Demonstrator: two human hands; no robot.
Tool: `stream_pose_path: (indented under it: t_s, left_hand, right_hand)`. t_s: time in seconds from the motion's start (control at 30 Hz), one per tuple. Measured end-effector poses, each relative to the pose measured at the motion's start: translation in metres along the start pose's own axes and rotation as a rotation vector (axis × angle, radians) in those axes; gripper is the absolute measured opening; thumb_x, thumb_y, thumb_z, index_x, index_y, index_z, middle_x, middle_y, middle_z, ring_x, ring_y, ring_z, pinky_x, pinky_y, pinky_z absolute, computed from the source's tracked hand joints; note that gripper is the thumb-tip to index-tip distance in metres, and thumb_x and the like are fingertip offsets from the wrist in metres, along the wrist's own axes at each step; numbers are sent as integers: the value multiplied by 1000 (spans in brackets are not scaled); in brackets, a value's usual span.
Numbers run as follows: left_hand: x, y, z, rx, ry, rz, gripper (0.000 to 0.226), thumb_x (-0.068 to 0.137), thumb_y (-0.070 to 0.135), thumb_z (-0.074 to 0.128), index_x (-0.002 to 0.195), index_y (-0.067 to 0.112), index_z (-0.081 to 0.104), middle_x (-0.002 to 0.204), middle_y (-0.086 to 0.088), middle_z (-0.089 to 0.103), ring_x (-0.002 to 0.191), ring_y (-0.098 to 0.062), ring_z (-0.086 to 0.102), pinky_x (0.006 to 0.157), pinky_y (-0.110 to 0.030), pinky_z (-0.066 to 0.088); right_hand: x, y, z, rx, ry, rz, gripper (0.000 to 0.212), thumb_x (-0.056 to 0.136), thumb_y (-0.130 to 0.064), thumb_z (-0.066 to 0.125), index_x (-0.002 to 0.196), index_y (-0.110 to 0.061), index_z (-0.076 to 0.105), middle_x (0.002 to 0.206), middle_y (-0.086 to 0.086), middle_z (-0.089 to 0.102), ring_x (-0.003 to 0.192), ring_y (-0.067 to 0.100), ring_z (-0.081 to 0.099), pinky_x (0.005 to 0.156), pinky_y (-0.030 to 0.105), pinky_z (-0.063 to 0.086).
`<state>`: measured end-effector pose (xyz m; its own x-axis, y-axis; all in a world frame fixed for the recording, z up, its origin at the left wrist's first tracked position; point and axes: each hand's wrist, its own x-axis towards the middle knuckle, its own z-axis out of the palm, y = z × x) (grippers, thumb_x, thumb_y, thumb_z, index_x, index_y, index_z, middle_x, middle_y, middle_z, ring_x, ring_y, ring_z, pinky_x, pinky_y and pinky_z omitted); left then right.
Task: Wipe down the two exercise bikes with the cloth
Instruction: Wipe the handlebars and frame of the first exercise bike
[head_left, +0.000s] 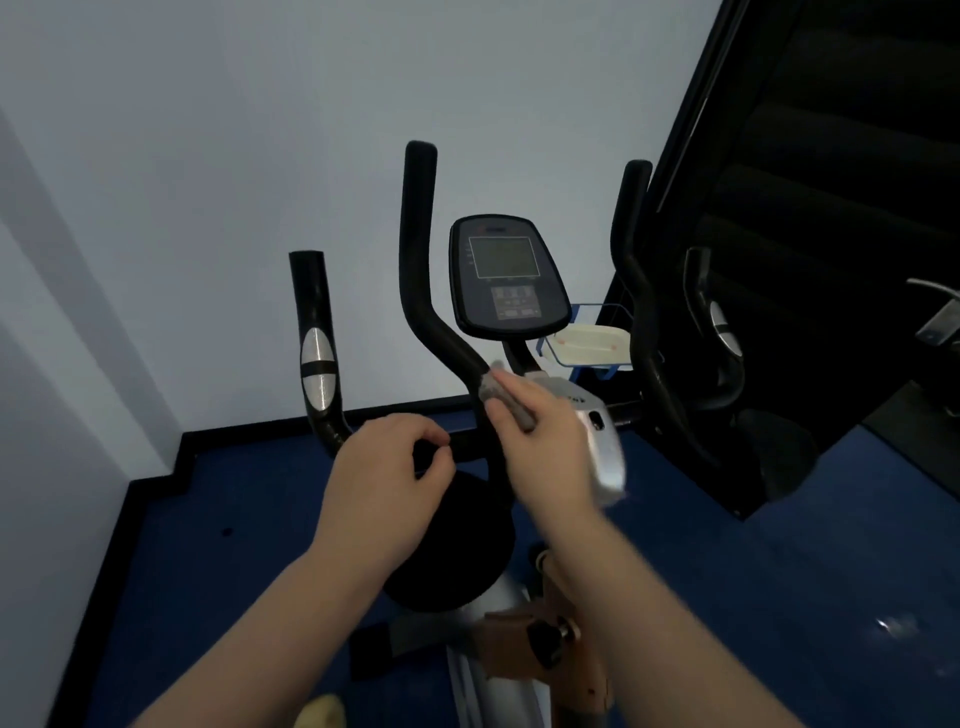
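The right hand (545, 431) pinches a small grey cloth (501, 397) between its fingers and presses it against the lower bend of the black handlebar (418, 270) that rises left of the console (511, 278). The left hand (387, 467) sits just beside it, its fingers curled round the dark crossbar (470, 444) of the exercise bike (597, 431), seemingly steadying the frame. The right hand is blurred, which suggests a wiping stroke.

The step in hand looks like wiping the handlebar tubes of this first bike, near where they join the silver housing. The outer left grip with its silver sensor pad (318, 376) stands apart from the cloth, as does the right handlebar (631, 244); whether they have been wiped cannot be told.

The next move probably calls for sliding the cloth up the curved tube to its tip while keeping the fingers wrapped round it, then over the console face. A second bike is not clearly in view; dark equipment (805, 260) stands at the right.
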<state>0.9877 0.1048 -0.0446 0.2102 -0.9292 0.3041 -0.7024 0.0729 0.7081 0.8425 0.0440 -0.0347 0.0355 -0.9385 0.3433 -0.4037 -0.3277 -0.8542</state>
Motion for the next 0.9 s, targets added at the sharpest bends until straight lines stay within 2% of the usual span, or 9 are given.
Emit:
stream_pose_path:
  t_s: [0.07,0.13,0.27,0.37,0.47,0.6,0.77,0.83,0.9]
  left_hand:
    - [-2,0,0,19,3,1,16,87,27,59,99,27,69,100,16,64,98,-5,55,87,-28,45]
    - [-2,-1,0,12,13,3,14,87,27,59,97,28,69,98,17,63,97,-4,53,86,-27,44]
    - [-1,-3,2,18,2,8,14,87,26,59,98,28,68,96,18,62,95,-2,52,83,-22,39]
    - [-1,-3,3,49,6,-9,15,88,28,59,99,28,68,96,16,62,93,-2,52,76,-20,36]
    - [-2,-3,3,63,22,-27,14,88,28,58,97,30,68,94,18,62,89,0,52,73,-17,34]
    - [-2,-2,2,62,4,-22,14,89,28,58,98,30,68,95,18,62,92,-2,54,77,-19,37]
    - [-1,-1,3,53,7,-49,15,88,29,58,99,28,68,96,14,63,92,-7,56,76,-25,41]
    - [-1,0,2,47,8,-52,14,88,29,58,99,28,68,95,15,62,92,-8,57,78,-27,43]
    - [-2,-2,2,40,7,-47,14,88,29,58,99,30,67,95,18,61,93,-5,55,77,-23,42]
  right_hand:
    - [-29,13,10,5,38,-47,33,89,-10,64,121,-21,67,113,-9,69,105,13,61,94,30,49]
    - [-59,30,-6,25,21,-84,37,87,-9,66,121,-25,65,117,-14,67,103,9,61,91,21,48]
    - [-56,34,-44,-88,-198,-223,38,86,-10,67,117,-33,66,113,-28,64,100,3,61,89,19,49]
    - [-38,22,-29,-55,-178,-190,32,89,-7,63,115,-23,69,119,-14,65,109,9,57,96,21,44]
    - [-75,29,-7,-39,-114,-201,34,90,-1,58,117,-18,68,122,-9,65,101,17,56,88,22,45]
    - [-75,39,-34,116,-280,-156,35,89,-10,56,119,-23,67,121,-14,65,111,7,58,95,16,42]
    - [-42,21,-5,259,-89,8,35,93,-8,57,121,-28,63,113,-6,66,108,14,60,92,37,52]
    - [-72,29,7,175,21,-56,30,93,-12,55,117,-27,64,110,-8,66,106,15,59,89,38,51]
    - [-99,34,1,328,-9,-41,32,93,-16,54,120,-30,63,114,-7,67,109,14,61,91,35,51]
